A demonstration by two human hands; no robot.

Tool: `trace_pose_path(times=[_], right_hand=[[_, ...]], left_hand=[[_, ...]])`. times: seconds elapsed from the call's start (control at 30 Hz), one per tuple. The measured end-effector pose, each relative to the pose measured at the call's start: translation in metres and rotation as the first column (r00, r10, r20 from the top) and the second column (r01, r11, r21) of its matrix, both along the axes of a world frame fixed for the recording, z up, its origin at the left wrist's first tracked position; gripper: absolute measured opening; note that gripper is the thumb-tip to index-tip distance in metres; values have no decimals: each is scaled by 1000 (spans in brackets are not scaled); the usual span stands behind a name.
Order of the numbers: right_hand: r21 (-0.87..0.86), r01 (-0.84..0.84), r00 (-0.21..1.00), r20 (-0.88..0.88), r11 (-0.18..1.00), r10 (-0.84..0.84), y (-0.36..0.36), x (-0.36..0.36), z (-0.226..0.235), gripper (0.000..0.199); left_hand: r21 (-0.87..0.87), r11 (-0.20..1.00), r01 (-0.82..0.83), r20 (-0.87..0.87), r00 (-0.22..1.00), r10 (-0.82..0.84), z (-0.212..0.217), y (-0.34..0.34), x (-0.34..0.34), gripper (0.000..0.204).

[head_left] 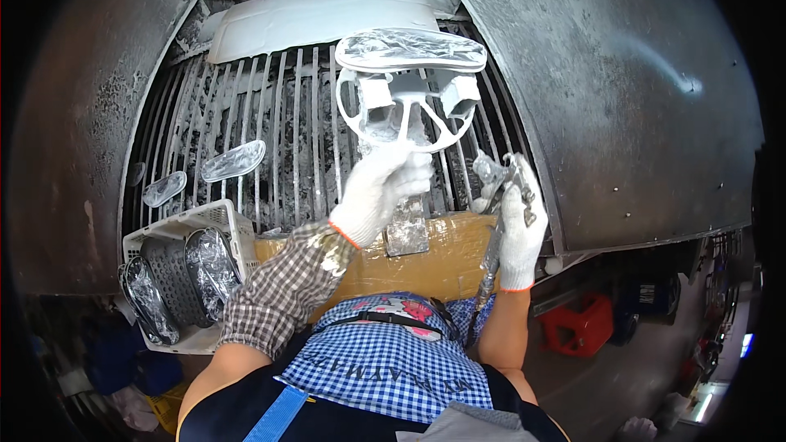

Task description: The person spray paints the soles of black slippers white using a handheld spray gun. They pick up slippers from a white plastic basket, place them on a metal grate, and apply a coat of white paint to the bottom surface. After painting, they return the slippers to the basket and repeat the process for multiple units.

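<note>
left hand [383,188]: gloved, closing around the rim of the white wheel-shaped jig [407,110], holding it over the grate's middle.
right hand [519,229]: gloved, clamping the spray gun [503,184] at the grate's right edge, nozzle pointing towards the jig.
sole [411,50]: sitting on top of the jig, looking glossy and coated.
grate [270,139]: two more soles [233,160] lying near its left edge.
basket [214,219]: sitting at the grate's front-left corner, holding several soles.
progress: my read, mid-batch; some soles lying out, basket ones probably waiting.
</note>
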State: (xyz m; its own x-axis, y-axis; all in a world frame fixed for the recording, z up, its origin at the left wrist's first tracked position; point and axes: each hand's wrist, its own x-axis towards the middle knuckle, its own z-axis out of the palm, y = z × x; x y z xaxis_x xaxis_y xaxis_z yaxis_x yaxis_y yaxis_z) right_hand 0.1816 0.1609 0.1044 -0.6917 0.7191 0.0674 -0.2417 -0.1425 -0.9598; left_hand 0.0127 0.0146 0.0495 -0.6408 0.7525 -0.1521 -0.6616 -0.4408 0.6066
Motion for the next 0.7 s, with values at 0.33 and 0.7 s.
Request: trace_pose_path(times=[0.33, 0.7], right_hand=[[302, -50, 970, 240, 952, -26, -1, 33, -56, 55], [292, -133, 952, 303, 947, 40, -23, 39, -66, 50]], left_hand=[[202, 920, -337, 275, 921, 277, 43, 125, -50, 70], [-164, 931, -326, -143, 942, 304, 59, 123, -63, 45]])
